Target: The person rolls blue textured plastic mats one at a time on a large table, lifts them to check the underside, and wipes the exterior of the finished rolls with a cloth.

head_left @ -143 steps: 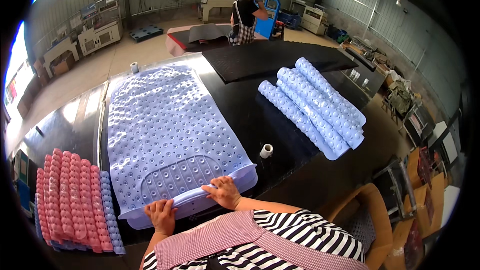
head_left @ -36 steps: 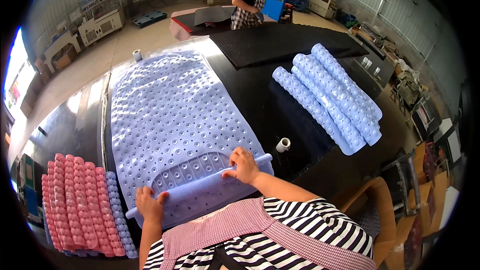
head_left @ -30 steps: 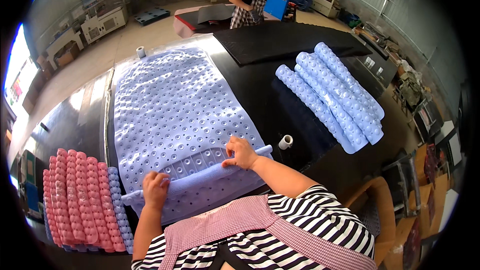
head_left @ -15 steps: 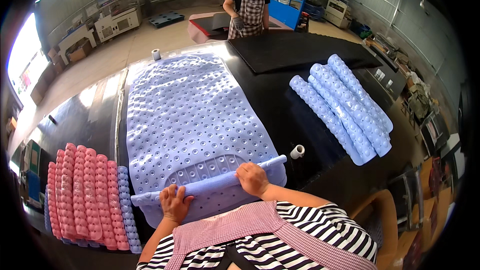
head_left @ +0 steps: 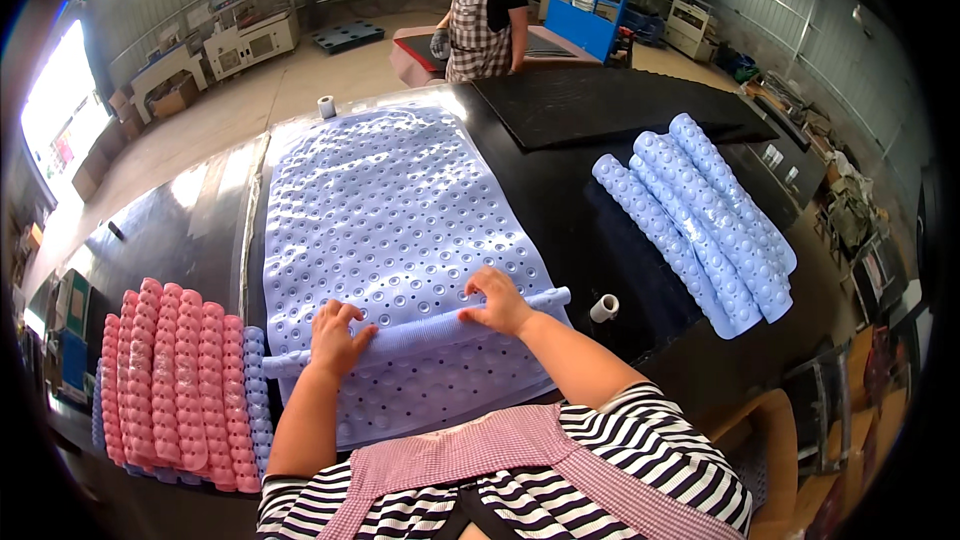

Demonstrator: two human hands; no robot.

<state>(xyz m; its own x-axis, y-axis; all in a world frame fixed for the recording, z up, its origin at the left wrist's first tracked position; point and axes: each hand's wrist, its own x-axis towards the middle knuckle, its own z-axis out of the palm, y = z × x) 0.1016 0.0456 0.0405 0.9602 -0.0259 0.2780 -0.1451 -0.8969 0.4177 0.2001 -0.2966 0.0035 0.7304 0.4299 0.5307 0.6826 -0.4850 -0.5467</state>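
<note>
A pale blue rubber mat (head_left: 390, 210) covered in bumps and holes lies flat on the black table (head_left: 560, 200). Its near end is curled into a narrow roll (head_left: 420, 332) that runs across the mat. My left hand (head_left: 338, 337) presses on the left part of the roll, fingers bent over it. My right hand (head_left: 497, 302) grips the right part, near the mat's right edge. A flat strip of mat shows on my side of the roll.
Several rolled blue mats (head_left: 700, 220) lie at the right, rolled pink mats (head_left: 165, 385) at the left. A small white tape roll (head_left: 604, 308) stands right of my hand, another (head_left: 325, 106) at the far end. A black mat (head_left: 600, 105) lies far right. A person in a checked apron (head_left: 480, 10) stands beyond.
Both hands have rolled the mat's near end away from me; the roll has grown thicker and moved further up the mat. The camera has leaned in closer.
</note>
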